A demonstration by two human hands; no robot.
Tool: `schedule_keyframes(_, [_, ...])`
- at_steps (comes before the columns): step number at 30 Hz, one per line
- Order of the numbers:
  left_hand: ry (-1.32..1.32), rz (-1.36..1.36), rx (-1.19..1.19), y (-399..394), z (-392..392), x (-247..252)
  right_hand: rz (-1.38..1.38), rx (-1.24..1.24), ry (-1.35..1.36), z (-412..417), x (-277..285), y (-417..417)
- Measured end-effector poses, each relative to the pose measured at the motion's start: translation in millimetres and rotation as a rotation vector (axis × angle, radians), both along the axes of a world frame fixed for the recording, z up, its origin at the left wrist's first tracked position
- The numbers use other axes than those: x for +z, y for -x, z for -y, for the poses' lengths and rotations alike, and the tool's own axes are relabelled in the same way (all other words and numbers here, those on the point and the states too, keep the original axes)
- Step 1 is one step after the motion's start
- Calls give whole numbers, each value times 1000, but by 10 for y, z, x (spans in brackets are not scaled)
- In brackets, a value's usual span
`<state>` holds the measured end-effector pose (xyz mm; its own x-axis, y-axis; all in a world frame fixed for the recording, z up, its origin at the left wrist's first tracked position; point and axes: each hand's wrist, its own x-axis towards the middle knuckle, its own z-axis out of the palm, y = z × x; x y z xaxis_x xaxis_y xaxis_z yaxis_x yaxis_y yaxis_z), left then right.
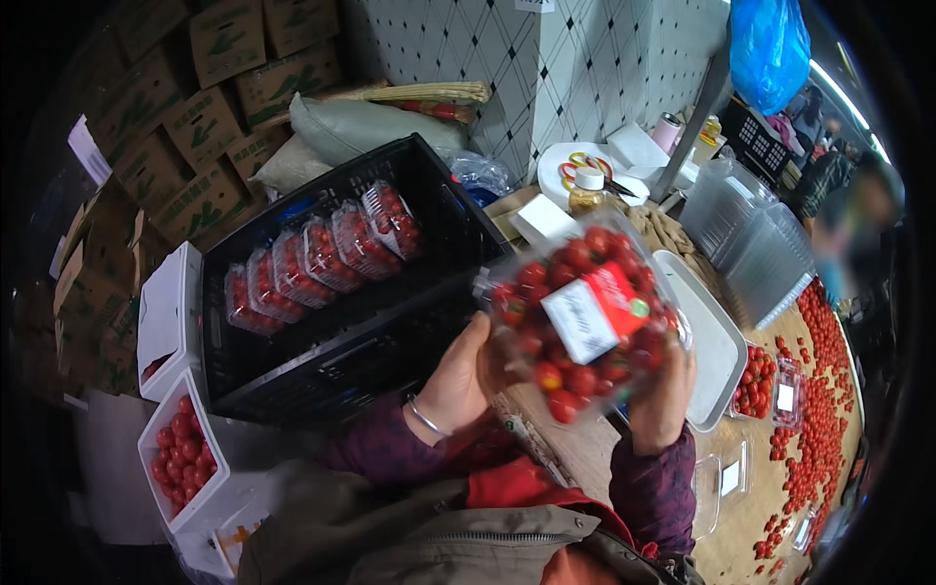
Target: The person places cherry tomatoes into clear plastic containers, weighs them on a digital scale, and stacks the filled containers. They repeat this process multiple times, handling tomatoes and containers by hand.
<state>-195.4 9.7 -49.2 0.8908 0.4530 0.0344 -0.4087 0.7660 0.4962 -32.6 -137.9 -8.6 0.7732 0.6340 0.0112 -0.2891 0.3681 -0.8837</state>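
Note:
Between my two hands is a clear plastic clamshell box (519,285) full of red cherry tomatoes, with a red and white printed label on its lid. My left hand (457,376) grips its near left side, a metal bangle on the wrist. On the right side, my right hand (662,395) holds the box, its fingers partly hidden by it. The box is tilted and slightly blurred, in front of a black plastic crate (351,351). A row of several filled clamshell boxes (322,252) stands on edge inside that crate.
Loose cherry tomatoes (812,424) cover the table's right side, near an open filled box (753,384). A white tray (713,351) and stacked clear containers (738,219) lie beyond my right hand. Foam boxes (238,468) stand left, before stacked cartons (205,124). Another person (855,212) is at far right.

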Motion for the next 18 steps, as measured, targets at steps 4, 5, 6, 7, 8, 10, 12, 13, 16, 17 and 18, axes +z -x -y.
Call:
schedule_keyframes(4, [-37,-222,298,156,-460,421,497,356,71,-290,278,170])
schedule_keyframes(5, [-69,-221,350,220,-655,461,636,430,129,-287,323,119])
schedule_keyframes(6, [-115,-215,390,293,-849,494,670,438,92,-271,274,47])
schedule_keyframes(7, [-156,-252,464,370,-1091,472,525,436,128,-206,250,12])
schedule_keyframes(8, [-165,-319,449,401,-1279,512,402,445,195,-115,194,-83])
schedule_keyframes(10, [-247,-394,533,433,-1794,468,283,355,270,58,59,-176])
schedule_keyframes(12, [-375,-464,703,348,-2256,350,254,301,321,238,-74,-218])
schedule_keyframes(13, [-408,-491,741,288,-2473,267,208,288,345,311,-117,-211])
schedule_keyframes(16, [-490,-787,852,224,-3189,51,143,270,381,431,-209,-160])
schedule_keyframes(17, [-469,-829,899,70,-3300,-9,147,245,399,485,-210,-165])
schedule_keyframes(18, [-462,-878,873,-90,-3312,-11,143,227,415,533,-243,-174])
